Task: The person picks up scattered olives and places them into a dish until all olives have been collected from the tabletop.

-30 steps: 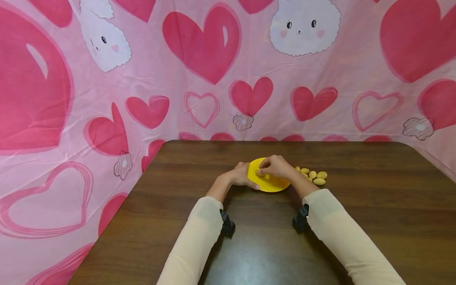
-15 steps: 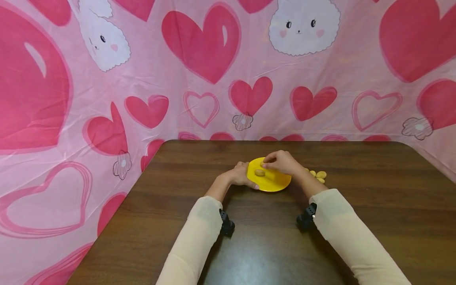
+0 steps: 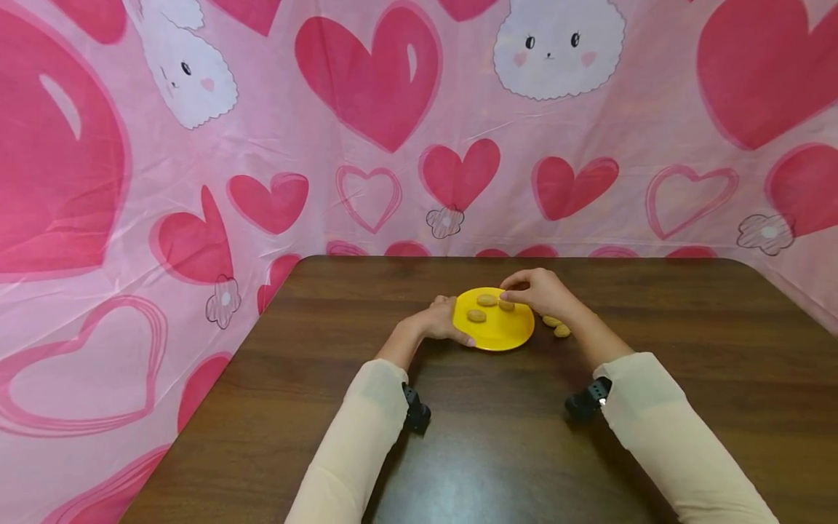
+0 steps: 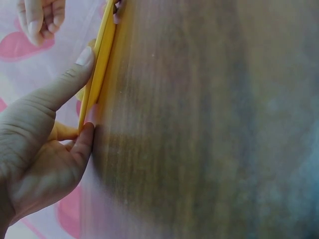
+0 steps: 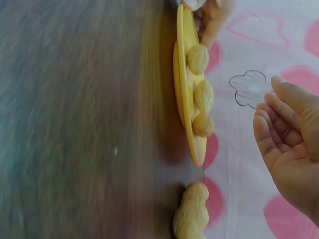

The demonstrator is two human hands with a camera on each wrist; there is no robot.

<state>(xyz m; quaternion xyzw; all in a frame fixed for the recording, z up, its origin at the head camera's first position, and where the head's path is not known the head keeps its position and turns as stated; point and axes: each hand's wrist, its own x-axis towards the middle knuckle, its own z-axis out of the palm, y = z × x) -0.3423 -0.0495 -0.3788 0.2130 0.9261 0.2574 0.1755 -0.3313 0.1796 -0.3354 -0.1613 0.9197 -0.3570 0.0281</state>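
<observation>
A yellow plate stands on the table with three tan, wrinkled oval nuts on it: one at the left, one farther back and one at the right. My left hand pinches the plate's left rim, its thumb over the edge and fingertips beneath, as the left wrist view shows. Over the plate's right side hovers my right hand, fingers loosely bent and holding nothing, apart from the nuts. More nuts lie on the table right of the plate, partly hidden by that hand in the head view.
The brown wooden table reaches back to a pink cloth printed with hearts. A black wrist camera sits on the left wrist and another wrist camera on the right.
My right hand has moved right across the plate and come off the nuts. One nut, then two more, have come into view on the plate. The left hand stays on the rim.
</observation>
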